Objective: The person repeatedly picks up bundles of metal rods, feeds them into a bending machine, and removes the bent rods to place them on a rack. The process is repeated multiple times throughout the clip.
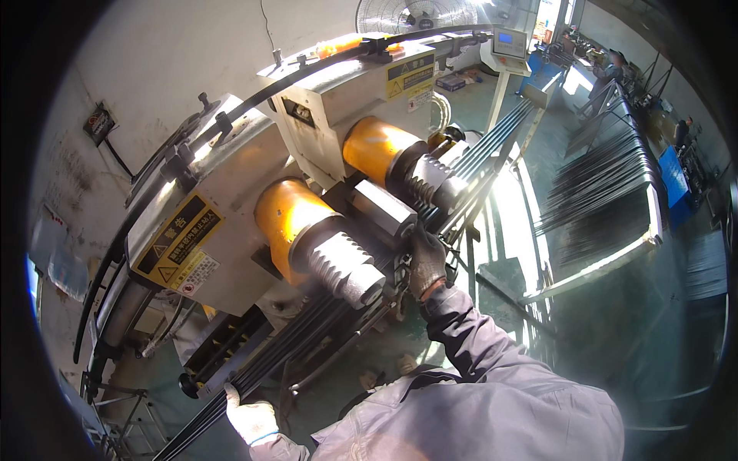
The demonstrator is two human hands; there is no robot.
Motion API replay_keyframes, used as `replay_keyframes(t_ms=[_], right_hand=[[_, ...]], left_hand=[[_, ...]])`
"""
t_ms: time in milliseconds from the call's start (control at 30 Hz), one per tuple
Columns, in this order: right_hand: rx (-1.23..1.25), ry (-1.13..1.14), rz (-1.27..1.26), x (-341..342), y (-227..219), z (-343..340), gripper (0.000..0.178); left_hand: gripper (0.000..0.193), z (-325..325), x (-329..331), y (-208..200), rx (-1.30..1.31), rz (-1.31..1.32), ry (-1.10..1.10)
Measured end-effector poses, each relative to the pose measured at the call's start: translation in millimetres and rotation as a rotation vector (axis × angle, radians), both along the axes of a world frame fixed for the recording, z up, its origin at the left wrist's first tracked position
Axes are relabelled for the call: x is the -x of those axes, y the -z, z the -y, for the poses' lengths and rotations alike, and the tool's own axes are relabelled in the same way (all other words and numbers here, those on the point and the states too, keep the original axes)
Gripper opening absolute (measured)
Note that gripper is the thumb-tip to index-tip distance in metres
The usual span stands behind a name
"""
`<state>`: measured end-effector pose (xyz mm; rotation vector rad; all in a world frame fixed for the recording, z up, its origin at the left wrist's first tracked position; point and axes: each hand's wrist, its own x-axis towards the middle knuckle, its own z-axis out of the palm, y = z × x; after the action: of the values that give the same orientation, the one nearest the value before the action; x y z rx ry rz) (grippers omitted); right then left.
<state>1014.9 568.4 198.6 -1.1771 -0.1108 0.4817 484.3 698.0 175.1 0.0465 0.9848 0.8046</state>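
Note:
Several long dark metal rods [284, 346] run diagonally through a machine [265, 161], from lower left to upper right. My left hand [252, 419], in a pale glove, is beside the rods at the lower left. One finger of it stretches up to their edge, and glare washes out the rest. My right hand [427, 263], in a greyish glove, reaches to the end of a rectangular metal block [382, 209] between two ribbed rollers. Its fingertips are in shadow against the block and rods, so its grip is hidden. Near it are the lower ribbed roller [342, 265] and the upper ribbed roller [433, 181].
Orange cylindrical housings [288, 223] stick out behind the rollers. A thick black hose [307, 73] arches over the machine. A control box with a screen [509, 42] stands at the far end. To the right, a rack [603, 188] holds many thin rods. People are in the far right background.

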Motion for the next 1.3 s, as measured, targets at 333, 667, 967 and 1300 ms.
replay_keyframes(t_ms=[333,667,967,1300], right_hand=[[0.482,-0.014,0.292,-18,79,93,0.044],[0.15,-0.485,-0.081,-6,260,162,0.034],[0.588,-0.406,-0.034,55,280,207,0.04],[0.705,-0.453,-0.057,171,322,257,0.03]], left_hand=[[0.04,10,20,6,-0.468,-0.202,-0.434],[0.033,48,-75,10,-0.483,-0.248,0.044],[0.036,24,59,-33,-0.348,0.114,-0.535],[0.036,-47,385,-14,-0.515,-0.029,-0.853]])
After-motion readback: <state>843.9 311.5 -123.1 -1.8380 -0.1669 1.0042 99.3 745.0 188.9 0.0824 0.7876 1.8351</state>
